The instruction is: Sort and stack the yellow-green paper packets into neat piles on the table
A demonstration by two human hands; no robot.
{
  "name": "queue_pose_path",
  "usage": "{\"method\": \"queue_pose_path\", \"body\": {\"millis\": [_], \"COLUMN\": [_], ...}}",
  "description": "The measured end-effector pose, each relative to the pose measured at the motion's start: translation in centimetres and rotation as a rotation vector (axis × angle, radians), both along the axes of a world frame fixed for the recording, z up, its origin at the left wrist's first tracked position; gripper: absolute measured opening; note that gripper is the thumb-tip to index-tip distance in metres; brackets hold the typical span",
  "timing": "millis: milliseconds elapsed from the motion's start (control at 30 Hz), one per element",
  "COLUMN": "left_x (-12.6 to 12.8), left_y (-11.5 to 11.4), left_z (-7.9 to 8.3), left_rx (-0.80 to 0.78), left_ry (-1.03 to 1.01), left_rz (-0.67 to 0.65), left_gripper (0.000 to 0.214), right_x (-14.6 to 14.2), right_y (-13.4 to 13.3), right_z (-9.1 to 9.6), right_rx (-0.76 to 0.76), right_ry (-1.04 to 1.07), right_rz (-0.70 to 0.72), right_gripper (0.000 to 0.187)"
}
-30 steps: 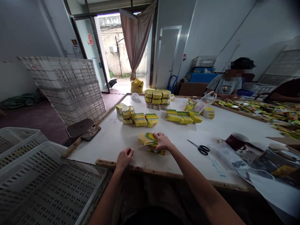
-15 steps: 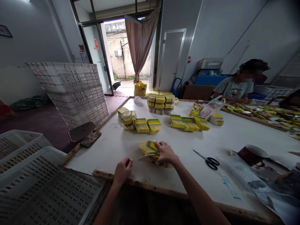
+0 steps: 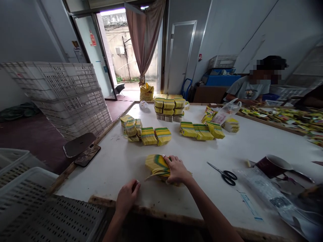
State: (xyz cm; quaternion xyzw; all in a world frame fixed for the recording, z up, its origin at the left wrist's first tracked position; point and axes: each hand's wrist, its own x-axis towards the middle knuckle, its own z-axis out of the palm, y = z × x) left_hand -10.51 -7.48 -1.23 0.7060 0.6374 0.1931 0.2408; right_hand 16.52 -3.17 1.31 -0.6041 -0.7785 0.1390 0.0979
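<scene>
My right hand lies over a bundle of yellow-and-green paper packets on the white table, its fingers curled over the top and the thumb at the near side. The packets are fanned and leaning, and one thin edge sticks out to the left. My left hand is beside the bundle, near the table's front edge, apart from the packets. Its fingers are curled together; what they hold, if anything, is hidden. White coverings show on some fingertips of both hands.
Similar bundles stand in rows behind, with a taller stack farther back. Scissors, a dark mug and clear plastic lie to the right. A phone rests at the left edge. A person sits at the far right.
The view has shifted slightly. My right hand stays on the bundle, and the thin edge at its left side stands out a little more. My left hand remains curled near the front edge.
</scene>
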Motion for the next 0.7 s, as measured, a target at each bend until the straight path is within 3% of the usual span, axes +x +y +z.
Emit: {"method": "queue_pose_path", "body": {"millis": [300, 533, 633, 700], "left_x": [-0.2, -0.4, -0.3, 0.4], "left_y": [0.4, 1.1, 1.4, 1.6], "left_z": [-0.2, -1.8, -2.4, -2.9], "left_rx": [-0.126, -0.151, -0.15, -0.162], "left_ry": [0.021, 0.066, -0.052, -0.259], "left_rz": [-0.029, -0.019, -0.03, -0.023], "left_gripper": [0.023, 0.028, 0.03, 0.038], "right_x": [0.1, -0.1, 0.6, 1.1], "right_y": [-0.3, 0.8, 1.6, 2.0], "right_z": [0.4, 1.3, 2.0, 2.6], "right_rx": [-0.028, -0.085, -0.136, -0.17], "right_ry": [0.058, 0.158, 0.245, 0.364], "right_rz": [-0.007, -0.076, -0.13, -0.148], "right_gripper": [0.119, 0.119, 0.117, 0.115]}}
